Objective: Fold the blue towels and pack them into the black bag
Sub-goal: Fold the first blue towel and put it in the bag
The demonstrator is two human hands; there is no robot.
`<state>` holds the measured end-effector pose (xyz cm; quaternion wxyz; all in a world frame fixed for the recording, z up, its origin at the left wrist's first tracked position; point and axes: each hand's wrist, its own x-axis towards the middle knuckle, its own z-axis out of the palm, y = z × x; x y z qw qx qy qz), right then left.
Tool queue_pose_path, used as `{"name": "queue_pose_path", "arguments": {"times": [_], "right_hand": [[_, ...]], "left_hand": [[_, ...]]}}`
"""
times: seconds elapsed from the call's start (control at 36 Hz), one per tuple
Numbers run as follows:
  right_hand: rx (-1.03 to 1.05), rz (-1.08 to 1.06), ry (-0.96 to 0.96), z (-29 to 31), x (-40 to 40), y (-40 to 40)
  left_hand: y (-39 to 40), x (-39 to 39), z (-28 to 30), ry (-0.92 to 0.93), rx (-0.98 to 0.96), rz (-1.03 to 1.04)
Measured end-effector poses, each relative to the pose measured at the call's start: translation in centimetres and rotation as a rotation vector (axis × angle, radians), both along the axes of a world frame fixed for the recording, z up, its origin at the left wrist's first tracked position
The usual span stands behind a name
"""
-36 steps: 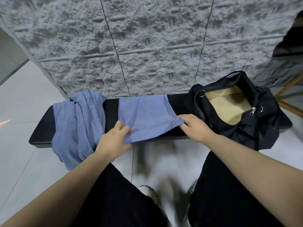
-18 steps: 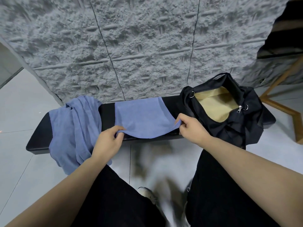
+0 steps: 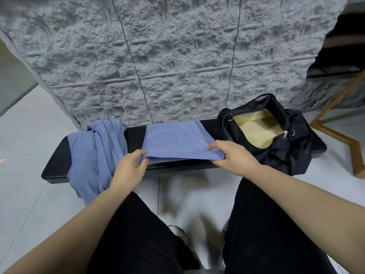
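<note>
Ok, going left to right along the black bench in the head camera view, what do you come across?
Crumpled blue towel hanging over the bench's front edge → left hand → flat blue towel held at its near corners → right hand → open black bag.

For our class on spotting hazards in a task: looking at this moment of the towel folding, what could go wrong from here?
1. The left hand and right hand pinch only the near edge of the folded towel; lifting it could let the fold fall open.
2. The unfolded towel hangs over the bench front and may slide to the floor.
3. The black bag slumps at the bench's end; pushing a towel in might tip it.
</note>
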<state>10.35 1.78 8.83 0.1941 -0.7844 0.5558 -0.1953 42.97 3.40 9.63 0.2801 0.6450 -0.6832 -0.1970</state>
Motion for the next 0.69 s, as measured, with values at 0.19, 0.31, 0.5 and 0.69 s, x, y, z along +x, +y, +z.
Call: {"name": "queue_pose_path", "arguments": {"times": [0.19, 0.31, 0.5, 0.69], "right_hand": [[-0.178, 0.068, 0.335, 1.1, 0.0, -0.1], [-0.207, 0.091, 0.387, 2.1, -0.5, 0.2], [-0.073, 0.143, -0.040, 2.5, -0.7, 1.0], [0.136, -0.138, -0.415, 3.7, 1.1, 2.5]], "left_hand": [[0.3, 0.7, -0.4, -0.207, 0.008, -0.192], [0.4, 0.8, 0.3, -0.406, 0.024, -0.294], [0.3, 0.4, 0.7, -0.408, -0.080, -0.246], [1.5, -1.3, 1.9, -0.024, 0.205, -0.132]]}}
